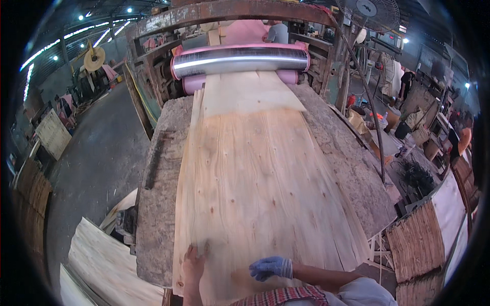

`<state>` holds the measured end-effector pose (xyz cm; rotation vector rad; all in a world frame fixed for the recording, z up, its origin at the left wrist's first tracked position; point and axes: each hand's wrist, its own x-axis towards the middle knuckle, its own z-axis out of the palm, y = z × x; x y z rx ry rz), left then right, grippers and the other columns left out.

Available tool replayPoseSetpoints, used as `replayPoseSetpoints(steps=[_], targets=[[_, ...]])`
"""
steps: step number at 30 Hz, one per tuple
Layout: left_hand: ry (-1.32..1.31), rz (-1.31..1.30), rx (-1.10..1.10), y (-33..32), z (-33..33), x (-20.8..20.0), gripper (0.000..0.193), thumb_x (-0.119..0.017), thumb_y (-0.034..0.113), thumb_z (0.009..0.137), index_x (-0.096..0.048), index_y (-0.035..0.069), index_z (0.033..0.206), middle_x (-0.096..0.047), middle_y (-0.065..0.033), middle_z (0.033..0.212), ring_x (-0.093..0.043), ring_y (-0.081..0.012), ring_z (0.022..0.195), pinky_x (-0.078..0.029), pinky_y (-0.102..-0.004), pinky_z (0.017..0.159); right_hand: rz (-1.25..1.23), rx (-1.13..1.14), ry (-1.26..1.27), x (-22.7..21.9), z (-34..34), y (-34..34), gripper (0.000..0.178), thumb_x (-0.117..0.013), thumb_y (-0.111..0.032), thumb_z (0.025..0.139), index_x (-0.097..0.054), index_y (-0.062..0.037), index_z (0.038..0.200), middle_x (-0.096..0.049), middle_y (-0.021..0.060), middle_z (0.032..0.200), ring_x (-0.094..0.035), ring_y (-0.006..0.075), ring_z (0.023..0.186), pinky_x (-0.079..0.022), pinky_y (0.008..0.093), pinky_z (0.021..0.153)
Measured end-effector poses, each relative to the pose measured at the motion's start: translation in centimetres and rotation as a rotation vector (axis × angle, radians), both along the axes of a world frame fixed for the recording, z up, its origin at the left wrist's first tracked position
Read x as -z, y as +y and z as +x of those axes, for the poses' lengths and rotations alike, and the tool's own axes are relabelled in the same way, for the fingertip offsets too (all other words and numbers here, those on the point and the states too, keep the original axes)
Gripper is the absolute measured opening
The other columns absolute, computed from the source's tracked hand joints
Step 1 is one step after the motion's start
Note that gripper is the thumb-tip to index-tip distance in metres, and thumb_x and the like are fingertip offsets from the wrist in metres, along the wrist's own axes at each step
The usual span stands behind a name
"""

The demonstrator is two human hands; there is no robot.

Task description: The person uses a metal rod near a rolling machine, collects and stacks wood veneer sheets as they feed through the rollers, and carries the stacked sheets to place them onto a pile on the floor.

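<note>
A large pale wood veneer sheet (255, 173) lies lengthwise on the work table, with small dark knots over its surface. Its layered left edge shows more sheets beneath. At the far end, a lighter veneer piece (245, 94) reaches to the rollers. Near the front left edge of the veneer, my bare left hand (193, 262) rests with its fingers stretched forward. My right hand (271, 268), in a blue-grey glove with a white cuff, is over the near part of the sheet. Its fingers point left, slightly bent and apart, with nothing in them; whether they touch the wood I cannot tell.
A roller machine with a shiny metal roller (240, 62) and pink ends stands at the far end of the rough table (352, 163). Veneer stacks lie low at left (112, 260) and right (416, 242). A leaning pole (375, 117) and a fan (367, 13) are at right.
</note>
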<state>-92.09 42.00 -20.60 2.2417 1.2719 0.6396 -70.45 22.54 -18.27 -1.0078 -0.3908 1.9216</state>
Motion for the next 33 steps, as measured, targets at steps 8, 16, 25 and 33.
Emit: replayPoseSetpoints(steps=[8, 16, 25, 33], targets=[[-0.172, -0.561, 0.122, 1.0, 0.0, -1.3, 0.030, -0.055, 0.020, 0.072, -0.056, 0.001, 0.095, -0.058, -0.0103, 0.088, -0.053, -0.0154, 0.086, -0.040, -0.0251, 0.073, 0.258, -0.183, -0.223, -0.1, -5.6, -4.0, 0.037, -0.047, -0.024, 0.083, -0.044, -0.0034, 0.113, -0.053, 0.0088, 0.102, -0.051, 0.0144, 0.094, -0.040, 0.0268, 0.084], [-0.586, -0.948, 0.054, 0.4, 0.4, -6.2, 0.044, -0.054, 0.026, 0.073, -0.049, -0.002, 0.107, -0.054, -0.0079, 0.101, -0.051, -0.0162, 0.092, -0.037, -0.0279, 0.079, 0.331, -0.117, -0.287, -0.9, -7.1, -6.1, 0.035, -0.046, -0.021, 0.084, -0.044, -0.0020, 0.113, -0.052, 0.0079, 0.104, -0.050, 0.0146, 0.095, -0.040, 0.0269, 0.084], [-0.751, -0.770, 0.076, -2.1, 0.8, -1.1, 0.041, -0.058, 0.016, 0.072, -0.047, 0.000, 0.108, -0.052, -0.0067, 0.098, -0.052, -0.0115, 0.084, -0.040, -0.0224, 0.070, 0.024, 0.047, -0.217, -2.8, -4.5, -10.3, 0.031, -0.040, -0.022, 0.085, -0.047, -0.0029, 0.109, -0.052, 0.0086, 0.105, -0.049, 0.0168, 0.097, -0.039, 0.0291, 0.084], [-0.687, -1.124, 0.122, -1.4, 1.6, -6.1, 0.038, -0.058, 0.008, 0.068, -0.046, -0.008, 0.100, -0.054, -0.0127, 0.091, -0.055, -0.0174, 0.078, -0.045, -0.0276, 0.065, 0.042, 0.175, -0.282, 5.1, -2.7, -17.7, 0.018, -0.040, -0.018, 0.081, -0.052, -0.0146, 0.093, -0.056, 0.0046, 0.092, -0.053, 0.0256, 0.083, -0.043, 0.0308, 0.070]])
